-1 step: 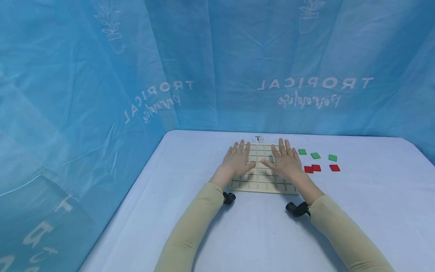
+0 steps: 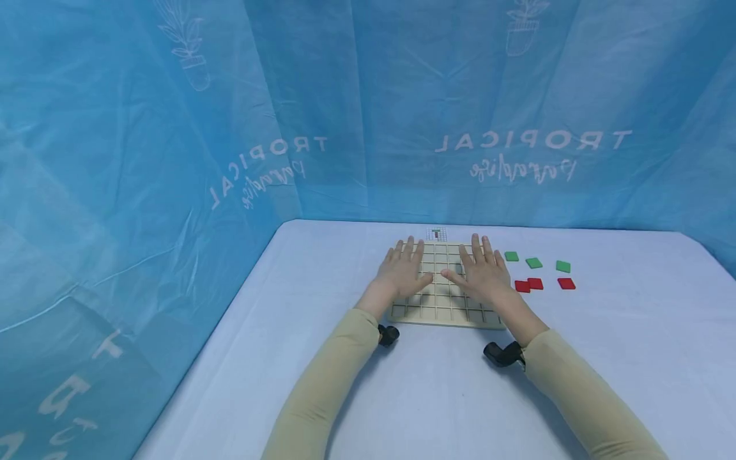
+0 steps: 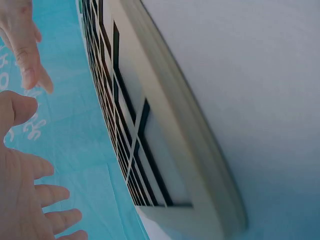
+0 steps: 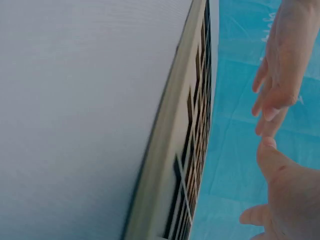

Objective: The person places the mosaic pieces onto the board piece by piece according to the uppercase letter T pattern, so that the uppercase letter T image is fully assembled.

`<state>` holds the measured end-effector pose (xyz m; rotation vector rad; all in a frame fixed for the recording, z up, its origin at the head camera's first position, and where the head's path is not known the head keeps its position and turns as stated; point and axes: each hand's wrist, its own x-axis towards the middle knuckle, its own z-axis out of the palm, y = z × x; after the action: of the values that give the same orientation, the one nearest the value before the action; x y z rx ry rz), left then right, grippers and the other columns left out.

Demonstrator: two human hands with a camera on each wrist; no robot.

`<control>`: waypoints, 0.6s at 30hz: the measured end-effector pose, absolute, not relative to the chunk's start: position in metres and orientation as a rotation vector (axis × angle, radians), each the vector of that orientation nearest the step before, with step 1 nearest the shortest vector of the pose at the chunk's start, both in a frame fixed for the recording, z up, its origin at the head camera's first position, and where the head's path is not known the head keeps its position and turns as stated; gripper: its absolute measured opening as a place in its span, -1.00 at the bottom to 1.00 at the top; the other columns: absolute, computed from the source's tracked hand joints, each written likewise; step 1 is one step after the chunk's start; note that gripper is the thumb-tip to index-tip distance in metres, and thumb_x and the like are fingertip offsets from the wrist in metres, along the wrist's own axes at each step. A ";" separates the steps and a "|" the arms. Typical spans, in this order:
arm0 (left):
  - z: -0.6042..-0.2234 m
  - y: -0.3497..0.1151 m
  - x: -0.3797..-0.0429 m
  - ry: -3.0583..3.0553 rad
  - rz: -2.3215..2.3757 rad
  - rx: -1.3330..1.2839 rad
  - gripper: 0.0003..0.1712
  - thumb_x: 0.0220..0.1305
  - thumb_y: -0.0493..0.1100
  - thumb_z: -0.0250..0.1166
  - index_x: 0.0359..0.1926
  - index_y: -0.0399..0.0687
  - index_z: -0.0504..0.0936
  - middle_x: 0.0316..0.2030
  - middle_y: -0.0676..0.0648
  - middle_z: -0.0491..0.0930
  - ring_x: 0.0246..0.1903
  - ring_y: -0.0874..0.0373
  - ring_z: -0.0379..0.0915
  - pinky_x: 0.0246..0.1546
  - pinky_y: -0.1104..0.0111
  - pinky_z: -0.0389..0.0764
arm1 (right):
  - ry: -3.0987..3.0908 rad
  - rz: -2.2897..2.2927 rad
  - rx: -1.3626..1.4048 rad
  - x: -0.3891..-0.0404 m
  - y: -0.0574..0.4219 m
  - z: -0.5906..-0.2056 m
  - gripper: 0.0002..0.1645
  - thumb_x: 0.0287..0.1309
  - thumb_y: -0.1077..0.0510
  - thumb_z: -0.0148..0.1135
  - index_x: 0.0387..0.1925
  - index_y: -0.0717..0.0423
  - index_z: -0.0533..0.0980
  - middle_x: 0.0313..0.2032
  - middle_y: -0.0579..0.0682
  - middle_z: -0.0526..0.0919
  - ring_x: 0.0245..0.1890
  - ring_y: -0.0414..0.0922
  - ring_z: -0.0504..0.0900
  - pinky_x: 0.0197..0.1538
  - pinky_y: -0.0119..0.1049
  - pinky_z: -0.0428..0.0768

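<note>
A pale wooden board point(image 2: 443, 313) with a grid of square cells lies flat on the white table. My left hand point(image 2: 399, 271) is held over its left part, fingers straight and spread, holding nothing. Over the right part is my right hand point(image 2: 483, 271), likewise palm down with fingers spread and nothing in it. In the wrist views a gap shows between the hands and the board's surface point(image 3: 165, 165). The two thumbs point toward each other. Right of the board lie green square tiles point(image 2: 533, 262) and red square tiles point(image 2: 566, 283).
Behind the board lies a small printed grid card point(image 2: 436, 234) with a few coloured squares. A blue curtain point(image 2: 402, 108) with white lettering hangs at the back and left of the white tablecloth point(image 2: 425, 396). A black wrist camera point(image 2: 503, 353) sits below the right hand.
</note>
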<state>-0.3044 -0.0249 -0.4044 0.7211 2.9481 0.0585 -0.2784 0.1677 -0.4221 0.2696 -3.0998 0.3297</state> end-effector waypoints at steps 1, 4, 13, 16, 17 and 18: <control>-0.405 -0.024 -0.304 2.948 0.057 0.718 -0.11 0.39 0.29 -0.20 0.49 -0.07 -0.29 0.46 -0.19 -0.35 0.42 -0.12 -0.44 0.40 0.09 -0.24 | -3.103 0.328 0.269 -0.279 0.168 -0.422 0.03 0.25 -0.41 -0.16 0.43 0.25 -0.03 0.42 0.32 -0.32 0.40 0.18 -0.47 0.36 0.21 -0.35; -0.406 -0.021 -0.305 2.956 0.035 0.715 -0.12 0.39 0.29 -0.21 0.49 -0.05 -0.28 0.46 -0.18 -0.33 0.42 -0.12 -0.45 0.40 0.08 -0.23 | -3.104 0.326 0.269 -0.279 0.169 -0.424 0.04 0.25 -0.41 -0.15 0.43 0.25 -0.03 0.42 0.32 -0.31 0.40 0.20 -0.46 0.35 0.22 -0.34; -0.406 -0.032 -0.310 2.754 0.437 0.780 -0.13 0.39 0.24 -0.08 0.49 -0.01 -0.23 0.46 -0.20 -0.26 0.41 -0.15 -0.30 0.38 0.00 -0.09 | -3.116 0.385 0.267 -0.275 0.169 -0.422 0.02 0.24 -0.42 -0.17 0.44 0.21 -0.02 0.42 0.32 -0.30 0.37 0.34 -0.39 0.32 0.32 -0.14; -0.406 -0.046 -0.316 2.671 0.719 0.806 -0.15 0.37 0.15 0.04 0.50 0.04 -0.15 0.46 -0.16 -0.18 0.42 -0.08 -0.27 0.36 -0.03 -0.07 | -3.110 0.441 0.280 -0.276 0.171 -0.421 0.02 0.24 -0.44 -0.18 0.44 0.19 0.00 0.43 0.31 -0.30 0.36 0.36 -0.32 0.28 0.37 -0.07; -0.408 -0.052 -0.318 2.657 0.800 0.808 -0.17 0.36 0.12 0.06 0.49 0.07 -0.12 0.46 -0.13 -0.14 0.42 -0.05 -0.25 0.36 -0.03 -0.06 | -3.115 0.466 0.284 -0.276 0.171 -0.420 0.02 0.23 -0.44 -0.18 0.44 0.18 0.00 0.43 0.31 -0.30 0.37 0.36 -0.30 0.27 0.38 -0.06; -0.410 -0.058 -0.319 2.648 0.880 0.800 -0.19 0.35 0.08 0.09 0.49 0.09 -0.07 0.45 -0.11 -0.09 0.41 -0.03 -0.19 0.36 -0.01 -0.03 | -3.118 0.485 0.291 -0.276 0.171 -0.420 0.02 0.23 -0.45 -0.17 0.44 0.17 0.01 0.43 0.31 -0.30 0.37 0.37 -0.27 0.26 0.39 -0.04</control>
<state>-0.3194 -0.0575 -0.4097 0.7997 2.6485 0.8805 -0.2759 0.1708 -0.4199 0.2906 -3.1180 0.4854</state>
